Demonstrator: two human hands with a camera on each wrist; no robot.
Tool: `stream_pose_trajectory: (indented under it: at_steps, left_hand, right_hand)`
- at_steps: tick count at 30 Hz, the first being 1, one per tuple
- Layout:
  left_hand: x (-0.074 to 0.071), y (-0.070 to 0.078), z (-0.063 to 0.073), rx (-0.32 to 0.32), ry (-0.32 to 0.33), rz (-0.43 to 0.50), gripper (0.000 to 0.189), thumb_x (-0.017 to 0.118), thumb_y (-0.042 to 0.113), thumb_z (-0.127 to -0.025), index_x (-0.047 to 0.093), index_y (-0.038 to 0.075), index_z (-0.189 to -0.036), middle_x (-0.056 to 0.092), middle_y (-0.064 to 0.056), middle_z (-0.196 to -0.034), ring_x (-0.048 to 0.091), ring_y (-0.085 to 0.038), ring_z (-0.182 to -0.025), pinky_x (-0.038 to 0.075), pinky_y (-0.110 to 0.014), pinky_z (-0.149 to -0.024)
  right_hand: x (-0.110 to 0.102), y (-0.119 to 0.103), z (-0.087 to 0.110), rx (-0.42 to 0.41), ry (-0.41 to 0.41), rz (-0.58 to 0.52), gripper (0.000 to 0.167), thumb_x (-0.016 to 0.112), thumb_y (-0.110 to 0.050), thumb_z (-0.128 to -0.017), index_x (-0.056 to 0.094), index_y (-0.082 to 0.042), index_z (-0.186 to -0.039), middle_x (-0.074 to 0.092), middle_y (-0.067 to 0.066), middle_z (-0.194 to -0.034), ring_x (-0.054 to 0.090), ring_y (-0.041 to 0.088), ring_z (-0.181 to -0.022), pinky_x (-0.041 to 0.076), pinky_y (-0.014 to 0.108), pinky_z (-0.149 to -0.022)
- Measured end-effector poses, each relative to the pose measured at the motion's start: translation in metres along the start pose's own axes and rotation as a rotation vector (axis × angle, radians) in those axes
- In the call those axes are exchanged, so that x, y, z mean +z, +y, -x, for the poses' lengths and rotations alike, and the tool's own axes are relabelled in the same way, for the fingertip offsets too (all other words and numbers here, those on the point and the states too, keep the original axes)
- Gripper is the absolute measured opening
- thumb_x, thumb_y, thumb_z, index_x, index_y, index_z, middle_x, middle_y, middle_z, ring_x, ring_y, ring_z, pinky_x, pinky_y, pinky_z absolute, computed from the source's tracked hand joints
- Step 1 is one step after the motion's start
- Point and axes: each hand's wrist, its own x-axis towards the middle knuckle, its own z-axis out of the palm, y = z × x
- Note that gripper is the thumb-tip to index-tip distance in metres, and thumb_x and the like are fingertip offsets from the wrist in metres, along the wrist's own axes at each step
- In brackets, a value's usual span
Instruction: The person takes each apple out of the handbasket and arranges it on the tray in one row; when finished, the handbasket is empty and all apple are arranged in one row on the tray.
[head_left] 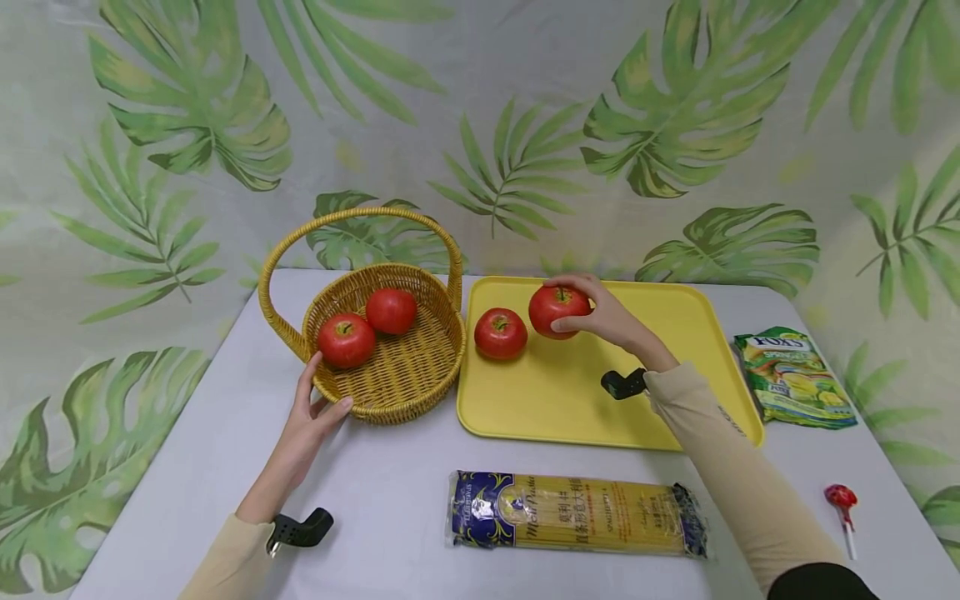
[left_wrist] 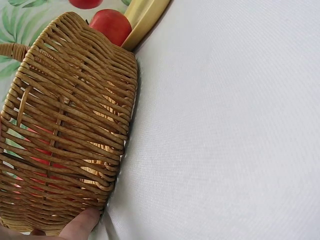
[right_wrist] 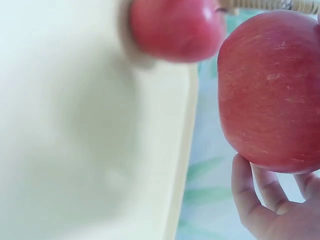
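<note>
My right hand (head_left: 592,312) grips a red apple (head_left: 558,312) above the yellow tray (head_left: 600,400). In the right wrist view that held apple (right_wrist: 272,92) looms large, with fingers (right_wrist: 245,185) against its side. Another apple (head_left: 500,334) sits on the tray's left part. To the left stands a wicker basket (head_left: 405,371) with a tall hoop handle, two apples (head_left: 347,341) inside it. My left hand (head_left: 306,425) holds the basket's near left side, thumb and forefinger spread against the weave. The left wrist view shows one digit (left_wrist: 82,224) touching the basket's outer wall.
A spaghetti packet (head_left: 577,512) lies across the near middle of the white table (head_left: 390,500). Right of the tray is a green Fox's candy bag (head_left: 795,379). A red lollipop (head_left: 842,498) lies near the table's right edge. Leaf-patterned cloth (head_left: 525,167) hangs behind.
</note>
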Motion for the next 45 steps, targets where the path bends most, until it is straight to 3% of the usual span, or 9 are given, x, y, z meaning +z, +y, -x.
stream_pose_trajectory:
  at_steps: [12,17,20,24,29,41,45]
  left_hand:
    - [0.000,-0.001,0.000,-0.002,0.006,-0.004,0.084,0.057,0.013,-0.097,-0.002,0.031,-0.154,-0.014,-0.004,-0.157,0.006,-0.042,-0.139,0.020,-0.054,-0.109]
    - [0.000,-0.001,0.000,-0.002,0.007,-0.007,0.084,0.057,0.013,-0.097,-0.002,0.030,-0.154,-0.014,-0.003,-0.157,0.006,-0.043,-0.139,0.020,-0.054,-0.109]
    - [0.000,-0.001,0.001,-0.001,0.007,-0.013,0.085,0.057,0.014,-0.097,-0.003,0.031,-0.154,-0.014,-0.003,-0.157,0.005,-0.043,-0.139,0.020,-0.055,-0.109]
    - [0.000,-0.001,0.001,0.001,0.006,-0.015,0.085,0.057,0.014,-0.097,-0.003,0.032,-0.154,-0.014,-0.003,-0.157,0.005,-0.043,-0.140,0.020,-0.055,-0.109]
    - [0.000,-0.002,0.001,0.006,0.002,-0.006,0.085,0.057,0.013,-0.097,-0.003,0.031,-0.154,-0.015,-0.002,-0.157,0.004,-0.043,-0.140,0.020,-0.054,-0.109]
    - [-0.001,-0.001,0.000,0.003,0.000,-0.008,0.084,0.056,0.013,-0.097,-0.003,0.033,-0.154,-0.017,-0.002,-0.156,0.003,-0.043,-0.140,0.019,-0.054,-0.109]
    - [-0.001,-0.001,-0.001,-0.001,-0.001,-0.005,0.084,0.055,0.012,-0.098,-0.003,0.034,-0.154,-0.016,-0.002,-0.156,0.003,-0.042,-0.140,0.019,-0.054,-0.110]
  right_hand:
    - [-0.003,0.027,0.012,0.045,0.047,0.011,0.059,0.076,-0.018,-0.083,0.052,-0.013,-0.136,0.032,0.014,-0.138,0.034,0.034,-0.124,0.036,0.052,-0.099]
    - [0.002,0.014,0.018,0.067,0.025,0.016,0.059,0.075,-0.013,-0.082,0.051,-0.006,-0.136,0.033,0.019,-0.135,0.032,0.036,-0.123,0.036,0.054,-0.098]
    - [0.005,0.017,0.017,0.072,0.019,0.018,0.061,0.075,-0.010,-0.082,0.050,-0.004,-0.136,0.032,0.020,-0.136,0.032,0.038,-0.124,0.035,0.056,-0.099]
    - [0.009,0.038,0.013,0.041,0.016,0.054,0.062,0.078,-0.018,-0.080,0.053,-0.010,-0.135,0.033,0.017,-0.134,0.034,0.037,-0.122,0.037,0.056,-0.097]
    - [0.013,0.044,0.014,-0.016,0.010,0.114,0.059,0.080,-0.023,-0.077,0.057,-0.014,-0.130,0.037,0.018,-0.127,0.038,0.039,-0.115,0.042,0.056,-0.092]
    - [0.011,0.050,0.012,0.058,-0.060,0.185,0.064,0.075,-0.022,-0.084,0.044,-0.009,-0.138,0.033,0.022,-0.131,0.031,0.038,-0.122,0.038,0.058,-0.096]
    - [0.009,0.046,0.010,0.053,-0.044,0.185,0.063,0.074,-0.025,-0.085,0.044,-0.010,-0.138,0.034,0.021,-0.131,0.033,0.038,-0.121,0.037,0.057,-0.097]
